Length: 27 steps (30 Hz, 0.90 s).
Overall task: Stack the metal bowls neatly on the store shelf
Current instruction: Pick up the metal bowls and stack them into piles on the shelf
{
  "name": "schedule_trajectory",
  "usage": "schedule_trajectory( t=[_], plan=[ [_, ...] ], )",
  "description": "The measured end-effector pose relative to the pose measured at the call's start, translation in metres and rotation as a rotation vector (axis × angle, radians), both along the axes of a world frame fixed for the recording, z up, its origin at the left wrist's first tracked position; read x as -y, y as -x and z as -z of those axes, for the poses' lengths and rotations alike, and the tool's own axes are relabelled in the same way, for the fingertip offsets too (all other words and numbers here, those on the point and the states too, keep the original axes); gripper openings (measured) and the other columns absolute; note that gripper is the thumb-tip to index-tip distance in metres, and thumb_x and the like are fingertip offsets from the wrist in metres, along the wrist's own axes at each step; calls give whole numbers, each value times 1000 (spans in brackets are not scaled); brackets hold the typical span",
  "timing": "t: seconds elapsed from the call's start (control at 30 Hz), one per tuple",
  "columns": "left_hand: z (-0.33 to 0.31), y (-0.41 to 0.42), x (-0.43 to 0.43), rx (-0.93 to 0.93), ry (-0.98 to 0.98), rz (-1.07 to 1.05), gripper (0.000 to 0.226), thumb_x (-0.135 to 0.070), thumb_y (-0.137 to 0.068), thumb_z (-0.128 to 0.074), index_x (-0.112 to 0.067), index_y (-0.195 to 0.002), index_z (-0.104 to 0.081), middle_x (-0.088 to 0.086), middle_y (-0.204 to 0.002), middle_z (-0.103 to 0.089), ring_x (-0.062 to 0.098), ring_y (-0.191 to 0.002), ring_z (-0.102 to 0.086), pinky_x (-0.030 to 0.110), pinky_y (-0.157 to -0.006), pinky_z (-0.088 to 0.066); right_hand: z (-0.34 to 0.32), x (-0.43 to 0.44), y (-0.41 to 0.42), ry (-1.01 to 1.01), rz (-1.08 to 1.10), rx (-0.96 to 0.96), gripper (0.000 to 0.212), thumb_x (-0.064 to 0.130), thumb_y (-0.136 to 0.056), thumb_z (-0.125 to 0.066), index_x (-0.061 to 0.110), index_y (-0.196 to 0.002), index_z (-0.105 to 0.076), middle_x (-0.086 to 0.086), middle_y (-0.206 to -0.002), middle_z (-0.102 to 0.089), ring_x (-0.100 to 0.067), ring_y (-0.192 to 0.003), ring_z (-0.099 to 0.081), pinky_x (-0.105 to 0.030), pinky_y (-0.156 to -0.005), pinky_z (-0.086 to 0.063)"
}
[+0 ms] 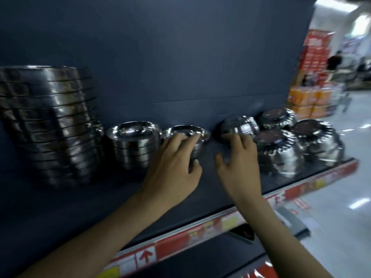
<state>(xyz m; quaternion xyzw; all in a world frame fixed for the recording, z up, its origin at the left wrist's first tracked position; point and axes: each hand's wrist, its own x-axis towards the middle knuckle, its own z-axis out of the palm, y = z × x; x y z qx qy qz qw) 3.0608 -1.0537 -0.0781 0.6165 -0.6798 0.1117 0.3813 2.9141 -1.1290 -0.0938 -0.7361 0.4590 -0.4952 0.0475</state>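
On the dark shelf (210, 189) stand shiny metal bowls. My left hand (174, 163) grips the rim of a small upright bowl (188, 132) in the middle, fingers over its edge. To its left is a short stack of upright bowls (132, 143). My right hand (239, 163) touches the lower edge of an upside-down bowl (239, 125) with its fingertips, thumb spread apart. Further right sit three stacks of upside-down bowls (281, 149). The view is blurred.
A tall stack of large metal basins (48, 121) fills the shelf's left end. A red and yellow price strip (200, 231) runs along the shelf's front edge. A dark back panel (180, 57) rises behind the bowls. Orange packs (309, 101) stand in the aisle at right.
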Motion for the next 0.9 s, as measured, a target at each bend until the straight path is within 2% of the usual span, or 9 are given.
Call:
schedule_trajectory(
  t=[0.13,0.23,0.3,0.4,0.53,0.63,0.77,0.9],
  plan=[
    [-1,53,53,-255,-188,177,51,-27,-93,-57,-20,-142,-48,1,-134,-51,18,-125,-49,33,-106,-40,2,18,57,-51,172,114,32,16,-84,-60,5,-114,-60,-20,-118,-51,-41,-109,-51,-40,-93,-41],
    [9,87,95,-548,-293,221,46,-27,-92,-60,-20,-136,-52,7,-124,-55,25,-116,-56,37,-101,-45,5,27,92,-158,257,233,31,16,-90,-61,11,-120,-58,-14,-125,-47,-34,-111,-51,-30,-84,-34],
    [16,102,116,-702,-360,220,45,-30,-93,-57,-20,-136,-50,8,-126,-53,25,-116,-56,38,-102,-44,9,31,108,-200,270,262,35,21,-93,-60,15,-127,-55,-11,-130,-47,-27,-112,-50,-26,-84,-31],
    [23,111,136,-769,-412,187,42,-37,-94,-52,-20,-133,-52,9,-128,-56,27,-118,-54,41,-102,-44,14,40,121,-224,252,278,38,30,-96,-57,17,-132,-53,-10,-132,-50,-18,-110,-48,-28,-89,-34],
    [22,109,149,-815,-520,223,42,-43,-98,-44,-14,-121,-63,6,-122,-64,24,-114,-57,36,-95,-45,21,56,128,-251,266,273,43,39,-93,-57,19,-131,-54,-7,-126,-58,-23,-113,-55,-41,-95,-47],
    [19,108,152,-814,-550,315,52,-53,-93,-41,-12,-107,-70,8,-111,-71,25,-106,-63,42,-97,-48,22,60,126,-246,287,280,43,37,-90,-59,19,-129,-54,-6,-122,-60,-23,-109,-57,-46,-94,-50],
    [24,108,151,-842,-516,312,39,-42,-99,-49,-12,-103,-73,11,-109,-72,22,-100,-65,41,-93,-50,24,60,122,-213,311,296,42,35,-91,-58,16,-128,-57,-5,-120,-61,-24,-110,-57,-44,-93,-49],
    [22,105,145,-906,-478,347,25,-36,-99,-53,-21,-99,-73,-8,-96,-72,7,-87,-61,28,-76,-47,22,55,117,-197,310,314,43,38,-89,-56,18,-128,-57,-3,-118,-61,-24,-109,-56,-47,-93,-49]
  ],
)
